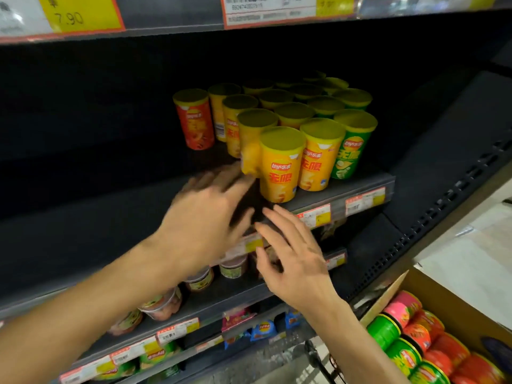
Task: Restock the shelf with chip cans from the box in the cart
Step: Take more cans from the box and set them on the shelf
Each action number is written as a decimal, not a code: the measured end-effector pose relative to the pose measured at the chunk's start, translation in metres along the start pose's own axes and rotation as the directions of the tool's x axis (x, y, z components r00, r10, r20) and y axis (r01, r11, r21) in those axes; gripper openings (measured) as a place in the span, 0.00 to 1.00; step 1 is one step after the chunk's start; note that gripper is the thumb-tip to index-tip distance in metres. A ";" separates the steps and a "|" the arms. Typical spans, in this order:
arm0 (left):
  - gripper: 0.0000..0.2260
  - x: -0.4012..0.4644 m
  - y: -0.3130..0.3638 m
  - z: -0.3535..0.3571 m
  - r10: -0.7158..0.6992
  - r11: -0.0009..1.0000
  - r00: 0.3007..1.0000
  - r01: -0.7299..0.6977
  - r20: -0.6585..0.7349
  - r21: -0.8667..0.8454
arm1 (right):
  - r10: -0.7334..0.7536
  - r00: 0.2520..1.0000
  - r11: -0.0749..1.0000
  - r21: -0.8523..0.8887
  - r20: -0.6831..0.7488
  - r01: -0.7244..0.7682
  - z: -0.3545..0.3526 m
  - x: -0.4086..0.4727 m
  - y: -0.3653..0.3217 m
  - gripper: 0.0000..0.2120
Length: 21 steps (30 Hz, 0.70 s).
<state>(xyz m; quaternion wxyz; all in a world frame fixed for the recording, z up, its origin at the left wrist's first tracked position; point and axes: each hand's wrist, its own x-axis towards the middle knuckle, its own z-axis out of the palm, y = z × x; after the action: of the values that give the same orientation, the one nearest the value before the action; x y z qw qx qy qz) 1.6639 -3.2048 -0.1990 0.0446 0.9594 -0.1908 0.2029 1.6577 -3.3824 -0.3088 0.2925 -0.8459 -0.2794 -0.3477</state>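
Several chip cans stand upright on the dark shelf (346, 187), in yellow, green and one red (195, 120). The front yellow can (279, 164) stands at the shelf's edge. My left hand (205, 214) is blurred, with fingers spread, just left of and below that can; its fingertips reach the yellow can behind it (250, 142). My right hand (293, 253) hovers with loose fingers below the shelf edge and holds nothing. At the bottom right, the cardboard box (388, 295) holds several red, green and pink cans (410, 336) lying on their sides.
The shelf's left half is bare and dark. Price tags (365, 199) line the shelf edge. Lower shelves carry cup snacks (163, 303) and small chip bags (263, 329). An upper shelf edge with a yellow 7.90 tag (74, 15) runs overhead. The shelf's perforated end panel (443, 206) rises at right.
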 end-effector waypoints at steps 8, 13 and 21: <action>0.23 -0.013 0.118 0.059 0.282 0.950 0.953 -0.261 0.111 -0.173 | 0.291 0.956 0.944 -0.173 0.035 -0.280 -0.093 -0.078 0.041 0.18; 0.25 -0.002 0.200 0.098 0.458 0.864 0.868 -0.384 0.191 -0.325 | 0.511 0.860 0.827 -0.281 0.014 -0.487 -0.140 -0.146 0.063 0.21; 0.24 0.014 0.337 0.162 0.713 0.689 0.656 -0.588 0.248 -0.423 | 0.728 0.677 0.595 -0.389 -0.112 -0.704 -0.217 -0.240 0.095 0.23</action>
<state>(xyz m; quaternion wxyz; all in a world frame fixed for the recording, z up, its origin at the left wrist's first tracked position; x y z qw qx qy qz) 1.6065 -3.5471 -0.3381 0.0766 0.8250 -0.5594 -0.0238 1.4857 -3.6604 -0.3904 0.2192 -0.9370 0.1523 -0.2255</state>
